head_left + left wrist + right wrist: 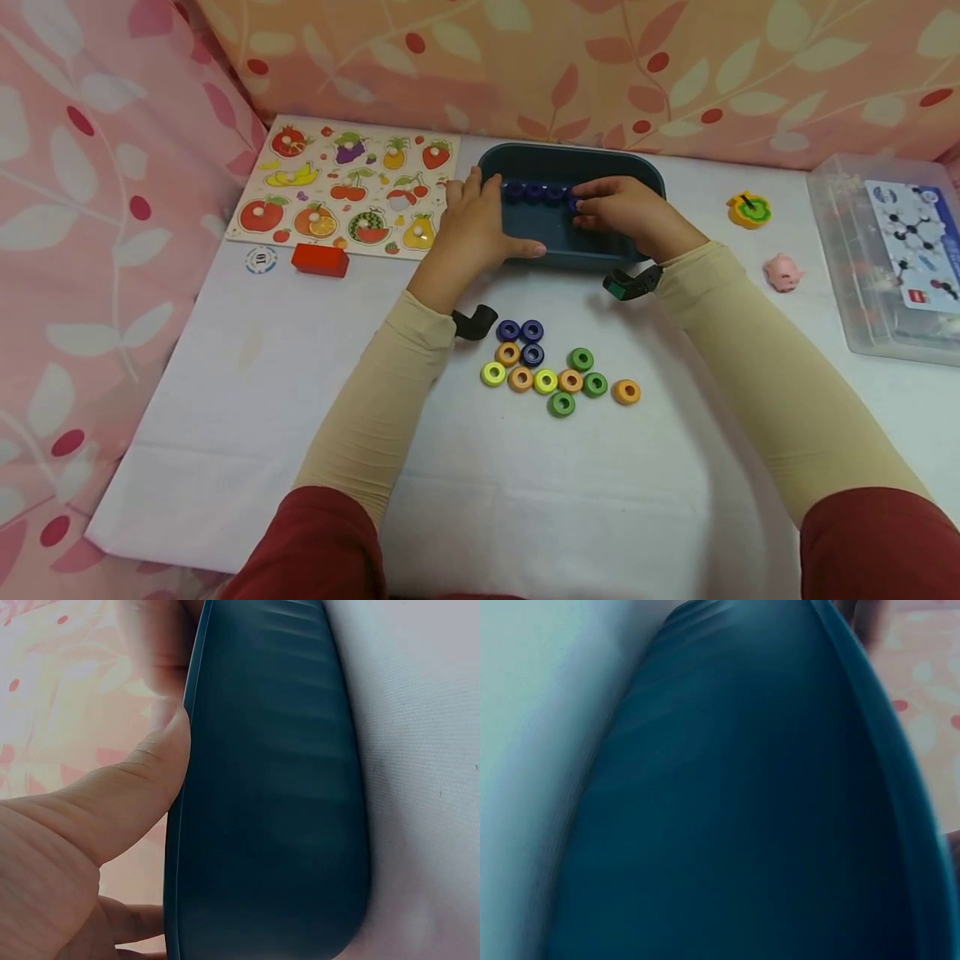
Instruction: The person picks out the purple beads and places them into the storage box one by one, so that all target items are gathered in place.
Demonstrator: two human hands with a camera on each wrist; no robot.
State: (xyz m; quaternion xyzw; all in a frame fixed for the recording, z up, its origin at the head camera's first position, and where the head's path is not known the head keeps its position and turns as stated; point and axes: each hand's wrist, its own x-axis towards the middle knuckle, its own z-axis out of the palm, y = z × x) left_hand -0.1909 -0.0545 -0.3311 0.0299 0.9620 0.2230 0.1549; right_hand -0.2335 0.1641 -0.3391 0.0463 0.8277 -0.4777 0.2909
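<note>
A dark teal plastic tub [570, 260] stands at the back of the table. My left hand [474, 225] holds its left end, thumb along the front rim and the other fingers over the left side. In the left wrist view, the thumb [142, 769] lies on the tub's rim. Inside the tub, my right hand [626, 212] pinches a purple ring [573, 202] at the right end of a row of purple rings [533, 193]. The right wrist view shows mainly the tub's outer wall [735, 795]; the right fingers' grip is hidden there.
Loose purple, orange, yellow and green rings [546, 382] lie before the tub. Left are a fruit puzzle board [300, 229], a red block [320, 260] and a chip [261, 260]. Right are a yellow-green toy [748, 210], a pink pig [782, 273] and a clear box [847, 275].
</note>
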